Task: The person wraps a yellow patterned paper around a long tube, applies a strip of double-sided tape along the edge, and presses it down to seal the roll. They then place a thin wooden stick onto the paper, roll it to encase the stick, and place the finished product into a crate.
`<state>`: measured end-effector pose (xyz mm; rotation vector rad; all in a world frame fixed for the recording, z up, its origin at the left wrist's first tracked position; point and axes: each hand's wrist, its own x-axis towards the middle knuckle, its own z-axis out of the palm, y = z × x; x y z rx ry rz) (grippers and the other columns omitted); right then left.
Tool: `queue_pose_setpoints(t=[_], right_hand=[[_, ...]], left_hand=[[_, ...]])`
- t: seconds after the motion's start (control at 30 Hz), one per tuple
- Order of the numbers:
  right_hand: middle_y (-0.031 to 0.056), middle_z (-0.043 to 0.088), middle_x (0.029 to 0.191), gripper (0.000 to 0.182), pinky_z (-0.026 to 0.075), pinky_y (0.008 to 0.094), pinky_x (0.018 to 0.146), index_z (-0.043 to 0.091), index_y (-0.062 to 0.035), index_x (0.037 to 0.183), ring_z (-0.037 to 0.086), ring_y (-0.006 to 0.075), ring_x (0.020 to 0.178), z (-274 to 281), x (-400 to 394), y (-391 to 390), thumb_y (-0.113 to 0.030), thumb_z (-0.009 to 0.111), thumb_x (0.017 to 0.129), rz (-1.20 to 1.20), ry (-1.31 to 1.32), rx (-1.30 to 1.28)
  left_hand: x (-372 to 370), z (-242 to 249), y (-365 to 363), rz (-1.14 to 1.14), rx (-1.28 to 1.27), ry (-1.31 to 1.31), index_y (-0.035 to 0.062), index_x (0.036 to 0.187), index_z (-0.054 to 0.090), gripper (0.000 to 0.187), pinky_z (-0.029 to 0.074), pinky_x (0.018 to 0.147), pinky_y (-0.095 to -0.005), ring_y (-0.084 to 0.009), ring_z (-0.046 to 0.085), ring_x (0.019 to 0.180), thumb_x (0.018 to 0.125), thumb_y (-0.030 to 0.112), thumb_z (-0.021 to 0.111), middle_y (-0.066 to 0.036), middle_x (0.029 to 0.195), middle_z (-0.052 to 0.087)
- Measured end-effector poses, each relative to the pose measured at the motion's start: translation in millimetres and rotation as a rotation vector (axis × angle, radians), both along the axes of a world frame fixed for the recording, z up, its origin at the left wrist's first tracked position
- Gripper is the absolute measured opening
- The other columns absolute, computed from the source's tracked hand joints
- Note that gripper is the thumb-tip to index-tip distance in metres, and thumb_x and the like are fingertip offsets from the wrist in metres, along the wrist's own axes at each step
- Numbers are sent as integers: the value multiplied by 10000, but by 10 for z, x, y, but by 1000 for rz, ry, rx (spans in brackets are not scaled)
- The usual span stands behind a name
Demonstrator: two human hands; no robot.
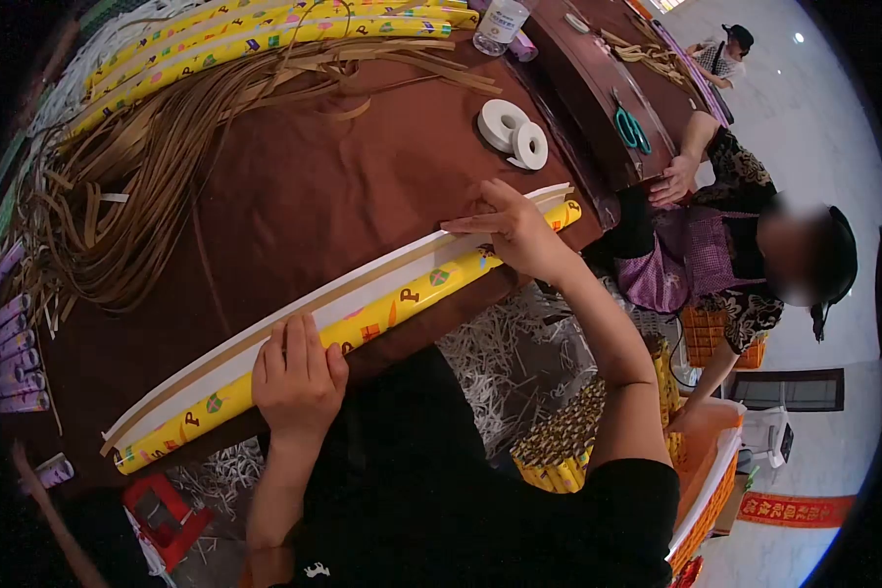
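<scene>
A long yellow wrapping paper roll point(431, 284), printed with coloured figures and letters, lies diagonally along the table's near edge. Its white inner side shows as a flap, and a narrow brown strip point(358, 289) runs lengthwise on that flap. My left hand point(299, 377) rests across the roll left of its middle, fingers laid flat and close together over the flap. Towards the roll's right end, my right hand point(519, 235) touches the flap and strip with its fingers stretched out. Part of the roll is hidden under each hand.
Brown strips point(157, 196) pile up at left, beside more yellow rolls point(265, 39). White tape rolls point(505, 127), a bottle point(501, 24) and teal scissors point(631, 129) lie beyond. A co-worker point(715, 235) sits at right near an orange crate point(706, 490). Bundled yellow rolls point(563, 441) stand below.
</scene>
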<state>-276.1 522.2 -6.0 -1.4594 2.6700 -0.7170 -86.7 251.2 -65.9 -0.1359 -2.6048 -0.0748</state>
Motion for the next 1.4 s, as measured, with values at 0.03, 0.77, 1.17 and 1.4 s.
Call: queue_pose_setpoints(t=[0.03,0.77,1.17,1.4], right_hand=[[102,571,1017,528,464,395,830,732,-126,1082,543,297,932,-3,-3,6,97,577,630,4,-19,-13],[146,545,1104,599,483,353,861,654,-72,1219,592,290,999,-14,-63,207,161,442,710,-259,-333,-125],[152,528,995,524,491,416,816,713,-110,1135,569,333,934,29,66,169,96,578,673,-212,-134,154],[116,557,1110,524,490,323,874,683,-88,1188,582,253,1000,-35,-55,293,101,520,728,-276,-462,-105]], left_hand=[[-1,-1,0,0,-3,1,-42,1079,655,356,517,830,-384,-290,616,969,886,235,541,-127,1092,633],[0,3,0,-7,3,-18,-43,1097,642,372,512,833,-383,-294,615,975,898,250,526,-131,1099,629],[10,-7,3,9,-7,-30,-40,1092,650,367,509,841,-384,-293,616,1004,910,250,519,-130,1115,632],[14,-9,0,5,-8,-39,-43,1100,646,372,512,839,-394,-305,616,1001,915,252,516,-141,1115,629]])
